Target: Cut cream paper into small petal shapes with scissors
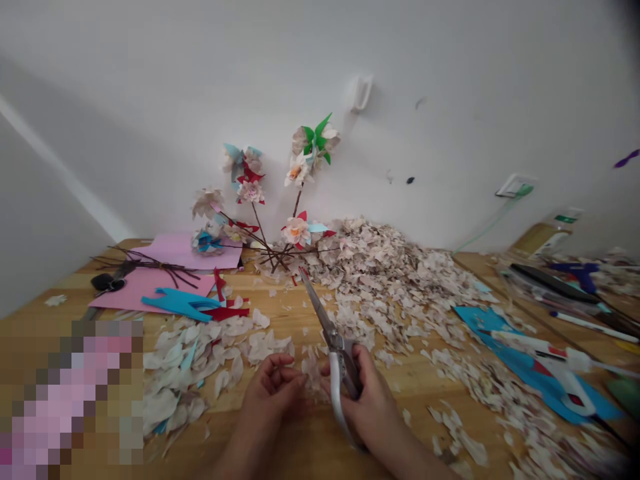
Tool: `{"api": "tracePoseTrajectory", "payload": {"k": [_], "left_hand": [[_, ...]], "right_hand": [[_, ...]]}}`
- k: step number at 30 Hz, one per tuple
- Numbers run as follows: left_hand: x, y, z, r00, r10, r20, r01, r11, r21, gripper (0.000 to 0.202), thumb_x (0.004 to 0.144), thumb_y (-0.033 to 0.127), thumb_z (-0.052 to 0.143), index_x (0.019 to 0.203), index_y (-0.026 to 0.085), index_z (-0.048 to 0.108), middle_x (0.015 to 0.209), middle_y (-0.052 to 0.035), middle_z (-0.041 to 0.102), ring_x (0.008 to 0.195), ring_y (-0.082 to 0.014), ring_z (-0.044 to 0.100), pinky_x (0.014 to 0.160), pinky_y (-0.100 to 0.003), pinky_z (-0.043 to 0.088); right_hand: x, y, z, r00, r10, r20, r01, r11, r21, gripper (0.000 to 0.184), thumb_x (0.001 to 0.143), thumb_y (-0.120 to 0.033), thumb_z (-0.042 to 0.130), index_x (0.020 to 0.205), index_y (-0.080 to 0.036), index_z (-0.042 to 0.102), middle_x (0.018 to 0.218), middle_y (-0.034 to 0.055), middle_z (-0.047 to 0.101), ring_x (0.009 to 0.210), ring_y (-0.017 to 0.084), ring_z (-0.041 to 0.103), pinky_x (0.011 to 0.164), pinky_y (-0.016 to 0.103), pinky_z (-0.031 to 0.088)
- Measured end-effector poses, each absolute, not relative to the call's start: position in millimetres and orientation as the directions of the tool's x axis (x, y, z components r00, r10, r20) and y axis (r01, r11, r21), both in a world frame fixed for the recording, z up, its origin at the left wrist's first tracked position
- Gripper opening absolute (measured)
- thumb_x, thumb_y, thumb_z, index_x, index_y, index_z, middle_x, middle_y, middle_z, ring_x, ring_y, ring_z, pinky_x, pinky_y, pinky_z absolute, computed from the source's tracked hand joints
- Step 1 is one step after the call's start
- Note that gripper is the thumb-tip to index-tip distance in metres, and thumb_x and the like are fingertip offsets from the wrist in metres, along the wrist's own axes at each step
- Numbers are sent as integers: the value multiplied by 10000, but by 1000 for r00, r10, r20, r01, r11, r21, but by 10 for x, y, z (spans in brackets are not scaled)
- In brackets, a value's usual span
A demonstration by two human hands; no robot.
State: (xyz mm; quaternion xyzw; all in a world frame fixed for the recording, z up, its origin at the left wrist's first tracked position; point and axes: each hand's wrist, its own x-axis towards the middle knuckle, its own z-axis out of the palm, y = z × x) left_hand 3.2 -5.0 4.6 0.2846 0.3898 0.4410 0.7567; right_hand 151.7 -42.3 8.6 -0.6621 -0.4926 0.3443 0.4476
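Observation:
My right hand [369,397] is wrapped round the handles of a pair of scissors [325,320]. The blades point forward and to the left, over the wooden table [280,440], and look closed. Beside it on the left, my left hand [273,390] has its thumb and fingers pinched together. A thin pale petal [313,370] shows at those fingertips, between the two hands; its edges are blurred. Loose petals [210,360] lie to the left of my left hand. Ahead of the scissors, several handmade flowers [297,230] on brown twigs lean against the wall.
A big heap of dried petals [380,260] lies against the wall. Pink paper [150,288], cut blue paper [177,303] and bare twigs [150,263] are on the left. To the right, a hot glue gun [565,380] rests on a blue sheet [520,367], with a bottle [543,233] behind.

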Motion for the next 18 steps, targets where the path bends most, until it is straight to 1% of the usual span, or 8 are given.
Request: {"api": "tracePoseTrajectory", "payload": {"k": [2, 4, 6, 9, 11, 14, 16, 18], "left_hand": [[38, -43, 26, 309, 886, -347, -436, 456, 776, 387, 571, 185, 773, 843, 186, 499, 603, 71, 591, 524, -87, 565, 557, -232, 490], [47, -37, 12, 317, 886, -339, -435, 453, 778, 389, 578, 200, 770, 852, 186, 495, 602, 70, 596, 521, -93, 581, 550, -229, 484], [55, -34, 8, 335, 885, -324, -434, 450, 781, 400, 576, 214, 774, 858, 187, 492, 599, 67, 604, 517, -100, 585, 541, -234, 484], [61, -38, 14, 346, 885, -311, -420, 442, 792, 416, 548, 242, 793, 831, 186, 494, 584, 58, 610, 527, -115, 578, 517, -248, 493], [60, -40, 22, 327, 890, -316, -403, 435, 805, 421, 531, 261, 802, 817, 183, 502, 579, 51, 613, 546, -125, 579, 508, -251, 496], [54, -36, 32, 304, 896, -325, -398, 429, 811, 419, 518, 258, 807, 810, 180, 517, 571, 52, 605, 542, -118, 564, 511, -247, 497], [50, -29, 32, 308, 894, -326, -404, 434, 805, 407, 523, 238, 802, 813, 180, 523, 567, 59, 598, 521, -105, 550, 506, -235, 488], [46, -21, 27, 316, 889, -331, -412, 443, 796, 393, 533, 219, 793, 816, 183, 524, 570, 64, 593, 501, -94, 540, 498, -225, 478]], "right_hand": [[1504, -416, 103, 271, 962, -19, 323, -110, -940, 389, 632, -294, 592, 943, -211, 374, 942, 117, 629, 802, 250, 623, 763, 379, 483], [1481, -411, 114, 276, 961, -32, 313, -121, -942, 442, 598, -271, 627, 949, -221, 363, 953, 103, 634, 810, 243, 624, 758, 360, 486], [1461, -408, 111, 281, 959, -27, 344, -127, -930, 465, 588, -257, 641, 953, -230, 354, 933, 89, 644, 797, 240, 631, 734, 352, 493], [1454, -405, 93, 268, 963, 23, 428, -97, -899, 397, 617, -237, 595, 935, -232, 357, 922, 97, 653, 797, 249, 636, 718, 368, 492], [1462, -407, 91, 276, 961, 24, 434, -102, -895, 380, 625, -245, 565, 943, -224, 358, 958, 122, 648, 833, 261, 633, 735, 380, 488], [1482, -414, 93, 303, 953, -7, 393, -131, -910, 410, 605, -248, 550, 971, -211, 369, 952, 114, 636, 823, 256, 623, 733, 372, 484], [1495, -415, 79, 307, 952, -3, 329, -109, -938, 386, 597, -234, 557, 948, -213, 398, 888, 72, 627, 776, 233, 614, 704, 344, 486], [1503, -404, 53, 307, 952, -3, 219, -73, -973, 329, 607, -243, 585, 896, -222, 429, 796, 24, 612, 705, 205, 604, 648, 312, 487]]}}
